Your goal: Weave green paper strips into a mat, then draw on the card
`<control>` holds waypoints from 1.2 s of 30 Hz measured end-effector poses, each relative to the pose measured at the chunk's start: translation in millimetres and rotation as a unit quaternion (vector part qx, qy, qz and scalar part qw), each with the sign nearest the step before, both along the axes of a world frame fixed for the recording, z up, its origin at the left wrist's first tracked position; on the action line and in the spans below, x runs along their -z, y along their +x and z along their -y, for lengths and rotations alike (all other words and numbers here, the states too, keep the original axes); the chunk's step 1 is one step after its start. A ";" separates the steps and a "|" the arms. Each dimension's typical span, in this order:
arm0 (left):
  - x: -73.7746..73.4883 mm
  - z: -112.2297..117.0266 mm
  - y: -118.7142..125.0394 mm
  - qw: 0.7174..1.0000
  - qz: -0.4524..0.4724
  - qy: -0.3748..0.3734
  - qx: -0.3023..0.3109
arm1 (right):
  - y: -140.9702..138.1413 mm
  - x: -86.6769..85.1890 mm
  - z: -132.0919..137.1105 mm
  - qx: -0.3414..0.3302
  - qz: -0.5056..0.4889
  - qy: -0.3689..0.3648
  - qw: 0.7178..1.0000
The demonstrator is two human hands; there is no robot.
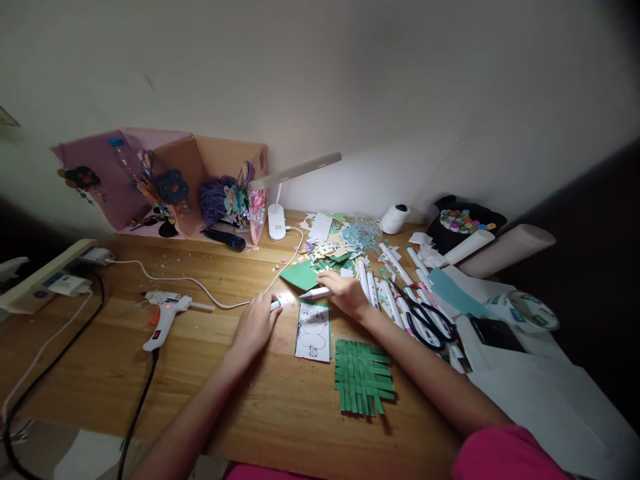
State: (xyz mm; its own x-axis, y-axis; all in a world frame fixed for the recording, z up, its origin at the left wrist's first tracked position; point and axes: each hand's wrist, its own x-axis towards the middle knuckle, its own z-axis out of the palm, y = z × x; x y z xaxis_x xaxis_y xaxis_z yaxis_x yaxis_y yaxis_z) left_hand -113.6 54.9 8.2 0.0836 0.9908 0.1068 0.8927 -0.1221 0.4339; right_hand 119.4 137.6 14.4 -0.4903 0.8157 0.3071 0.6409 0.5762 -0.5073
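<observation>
Lamplight falls on a wooden desk set against a plain wall, with a lit lamp near the back and loose paper scraps heaped beyond your work. Your right hand is closed around a pale marker, its pointed end aimed left toward your other hand. Your left hand rests on the desk, fingers drawn narrow around a small green-banded white piece; whether that is the marker's cap, you cannot tell from this view. Marker and white piece are near each other but apart.

Just below the marker's point lies your drawn card, a white sheet with black line drawing and a green edge showing behind it. Above it sits a green sheet, close by your right fingertips. Your woven green mat lies to the right of the card, nearer to you, under neither hand.

You seem to be at the point of opening or closing the marker, between strokes of drawing. If you are closing it, the next move calls for lining up both pieces; if drawing, for steadying the paper first. Mind the scissors beside your right forearm.
</observation>
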 end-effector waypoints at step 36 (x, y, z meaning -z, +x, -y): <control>21.1 33.9 48.3 0.956 -0.068 0.067 0.276 | 11.4 -0.9 76.3 0.189 -0.209 -0.464 0.840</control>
